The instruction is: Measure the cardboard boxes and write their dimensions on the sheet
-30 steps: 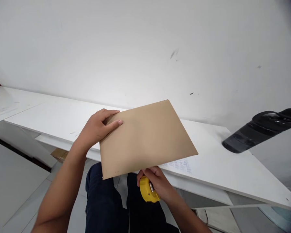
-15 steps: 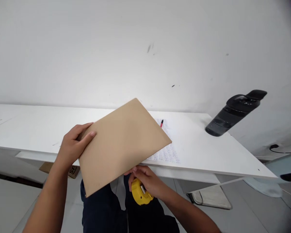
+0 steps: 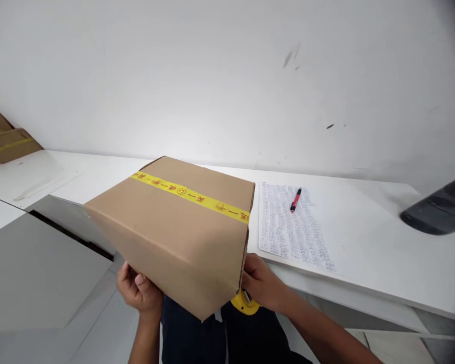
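Note:
I hold a brown cardboard box (image 3: 174, 227) tilted in front of me, its top sealed with a strip of yellow printed tape (image 3: 191, 196). My left hand (image 3: 138, 290) grips the box's lower left edge from below, thumb on its face. My right hand (image 3: 261, 283) presses against the box's right side with its fingers curled round a yellow tape measure (image 3: 244, 302), which is mostly hidden behind the box and hand.
A white table (image 3: 364, 242) runs along the white wall. On it lie a sheet of written paper (image 3: 288, 232) with a red pen (image 3: 296, 198) on top and a dark bottle (image 3: 438, 207) at the right. More cardboard boxes (image 3: 7, 141) sit far left.
The box has turned from showing one flat face to showing its taped top and side. My left hand dropped from the upper left edge to beneath the box. The view swung left.

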The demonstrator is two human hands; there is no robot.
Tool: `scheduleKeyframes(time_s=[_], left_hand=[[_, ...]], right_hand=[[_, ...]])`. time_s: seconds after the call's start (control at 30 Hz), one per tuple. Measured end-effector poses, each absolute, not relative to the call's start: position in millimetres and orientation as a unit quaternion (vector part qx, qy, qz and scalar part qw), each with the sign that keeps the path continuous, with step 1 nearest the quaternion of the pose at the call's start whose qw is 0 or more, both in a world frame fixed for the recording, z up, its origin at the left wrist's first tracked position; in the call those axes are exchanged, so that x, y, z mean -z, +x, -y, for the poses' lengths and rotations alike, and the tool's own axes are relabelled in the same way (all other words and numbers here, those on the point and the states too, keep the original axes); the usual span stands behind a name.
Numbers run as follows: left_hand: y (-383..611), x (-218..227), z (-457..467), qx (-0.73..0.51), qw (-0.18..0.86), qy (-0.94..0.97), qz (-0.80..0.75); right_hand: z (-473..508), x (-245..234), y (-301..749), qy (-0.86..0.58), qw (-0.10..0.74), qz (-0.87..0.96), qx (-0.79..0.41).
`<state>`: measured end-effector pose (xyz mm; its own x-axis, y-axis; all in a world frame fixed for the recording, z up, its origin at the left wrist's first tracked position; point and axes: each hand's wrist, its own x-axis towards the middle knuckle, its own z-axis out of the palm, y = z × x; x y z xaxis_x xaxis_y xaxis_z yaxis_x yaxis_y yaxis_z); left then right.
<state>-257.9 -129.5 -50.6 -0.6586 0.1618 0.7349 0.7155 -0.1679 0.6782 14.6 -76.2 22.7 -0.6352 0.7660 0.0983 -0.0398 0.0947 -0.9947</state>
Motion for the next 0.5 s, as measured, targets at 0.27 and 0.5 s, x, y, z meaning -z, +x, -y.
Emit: scheduleKeyframes(time_s=[0.27, 0.5], left_hand=[[-253.9, 17.9, 121.2, 0.666, 0.183, -0.419, 0.590], [-247.9, -72.0, 107.9, 0.503, 0.116, -0.567, 0.642]], right_hand=[[76.8, -25.2, 21.6, -0.315, 0.345, 0.581, -0.666], [65.8, -6.0, 29.5, -0.394, 0.325, 0.509, -0.693]])
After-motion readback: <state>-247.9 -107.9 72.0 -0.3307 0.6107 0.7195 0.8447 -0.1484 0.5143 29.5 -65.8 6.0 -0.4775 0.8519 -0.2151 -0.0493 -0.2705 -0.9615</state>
